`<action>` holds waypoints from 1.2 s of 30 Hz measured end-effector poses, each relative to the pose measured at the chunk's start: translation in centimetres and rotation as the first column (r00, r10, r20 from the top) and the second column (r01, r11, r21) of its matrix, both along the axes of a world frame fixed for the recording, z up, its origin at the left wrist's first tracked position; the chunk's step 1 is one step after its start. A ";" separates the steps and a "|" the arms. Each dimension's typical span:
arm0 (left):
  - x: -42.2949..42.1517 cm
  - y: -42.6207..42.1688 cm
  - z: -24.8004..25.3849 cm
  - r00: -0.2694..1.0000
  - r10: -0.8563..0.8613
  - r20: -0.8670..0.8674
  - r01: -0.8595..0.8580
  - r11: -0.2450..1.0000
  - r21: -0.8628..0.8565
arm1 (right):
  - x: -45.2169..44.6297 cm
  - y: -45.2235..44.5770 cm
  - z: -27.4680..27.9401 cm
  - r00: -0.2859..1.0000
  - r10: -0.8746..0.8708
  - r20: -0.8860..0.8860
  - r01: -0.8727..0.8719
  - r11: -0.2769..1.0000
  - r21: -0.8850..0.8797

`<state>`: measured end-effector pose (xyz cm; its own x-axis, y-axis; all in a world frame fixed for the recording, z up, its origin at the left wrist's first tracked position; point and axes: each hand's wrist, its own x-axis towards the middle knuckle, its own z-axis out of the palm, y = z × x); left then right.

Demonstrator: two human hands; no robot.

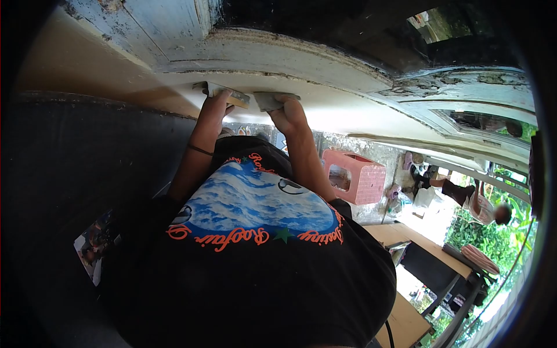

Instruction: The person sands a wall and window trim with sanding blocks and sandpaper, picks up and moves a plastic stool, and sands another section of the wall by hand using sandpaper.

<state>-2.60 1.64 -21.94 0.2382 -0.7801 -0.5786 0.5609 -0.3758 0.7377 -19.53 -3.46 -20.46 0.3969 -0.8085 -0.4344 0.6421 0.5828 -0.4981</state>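
The left hand (216, 107) grips a flat tool (238, 100), the right hand (289, 113) a grey scraper (268, 102), both beside the wall (333, 103). Around them it looks smooth, perhaps coated; beyond them, the frame (301, 53) has rough, flaking paint.

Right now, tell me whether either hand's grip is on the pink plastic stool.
No, the left hand holds one flat blade, the right hand another, both away from the stool.

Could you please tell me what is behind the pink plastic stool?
A mottled grey surface shows past the edges of the pink stool; whatever its body covers cannot be seen.
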 end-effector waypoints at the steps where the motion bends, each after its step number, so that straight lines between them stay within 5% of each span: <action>1: 0.1 0.1 -0.3 1.000 -0.008 0.001 0.008 1.000 -0.002 | 0.2 -0.2 -0.9 1.000 -0.003 -0.001 0.003 1.000 0.002; 3: -0.3 0.5 0.5 1.000 0.018 0.011 -0.018 1.000 0.000 | 0.7 -0.5 -0.7 0.997 -0.044 0.057 0.033 0.983 0.182; 7: -0.7 0.5 2.4 0.985 0.149 0.092 -0.149 0.989 -0.009 | -0.5 0.0 5.4 0.991 0.001 0.135 -0.004 1.000 0.020; 12: -0.7 0.2 1.9 0.986 0.141 0.090 -0.137 0.989 -0.047 | 0.7 0.1 3.0 1.000 -0.018 -0.015 0.017 0.999 -0.044; 14: -0.9 0.2 2.2 0.955 0.260 0.145 -0.256 0.966 -0.042 | 0.4 -0.5 -0.8 1.000 -0.012 0.014 0.012 1.000 0.007; 18: 0.0 0.3 2.3 0.917 0.357 0.179 -0.317 0.923 -0.218 | -0.7 0.1 0.9 0.992 -0.049 0.114 0.048 0.999 0.015; 21: 0.0 0.4 3.0 0.940 0.309 0.147 -0.285 0.944 -0.165 | -2.1 -0.3 2.1 0.983 -0.001 0.185 -0.003 1.000 0.020; 25: 0.0 0.4 4.1 0.956 0.236 0.172 -0.228 0.971 -0.066 | -1.3 -0.1 -1.5 0.983 -0.152 -0.105 0.162 0.983 0.090; 31: 0.3 0.6 3.3 0.956 0.205 0.209 -0.191 0.978 -0.086 | -1.5 0.0 3.2 0.995 -0.097 0.021 0.095 0.992 0.086; 36: 0.2 0.1 4.4 0.970 0.202 0.134 -0.190 0.977 -0.096 | -1.7 -0.9 -1.0 0.997 -0.065 0.030 0.066 0.998 -0.023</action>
<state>-2.44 1.71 -17.53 0.4664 -0.7532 -0.4639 0.5045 -0.2043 0.8389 -21.25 -4.35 -21.45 0.3550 -0.8434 -0.4034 0.6930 0.5270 -0.4920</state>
